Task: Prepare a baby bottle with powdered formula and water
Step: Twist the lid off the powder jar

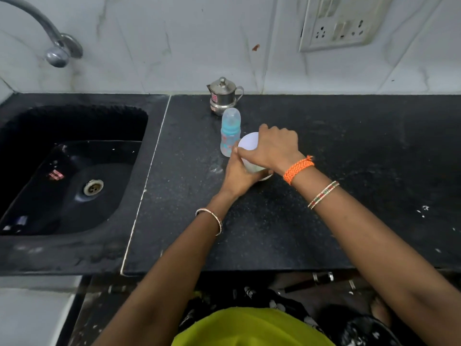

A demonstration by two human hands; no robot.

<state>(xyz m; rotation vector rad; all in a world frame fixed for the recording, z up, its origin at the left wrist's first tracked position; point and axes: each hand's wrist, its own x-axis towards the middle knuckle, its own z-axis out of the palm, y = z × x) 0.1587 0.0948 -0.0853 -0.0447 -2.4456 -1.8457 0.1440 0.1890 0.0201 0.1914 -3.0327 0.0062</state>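
Two hands on one white container [249, 148], mid-counter [274, 233]: left hand [239, 174] grips its side, right hand [275, 148] curls over the lid. Likely light, smooth; hold low. Baby bottle [230, 132], capped, stands just beside; probably light, tippy.

this is looking like a home kitchen — a black speckled stone counter [324, 146] is running along a wall of pale marble-look tiles [174, 41], and a deep black sink [74, 151] with a metal drain [93, 187] is sitting sunk into its left end. a curved steel tap [50, 33] is coming out of the wall above the sink. a switch-and-socket plate [341, 23] is sitting on the tiles at the upper right, and a small lidded steel pot [222, 99] is standing at the back of the counter — household ware.
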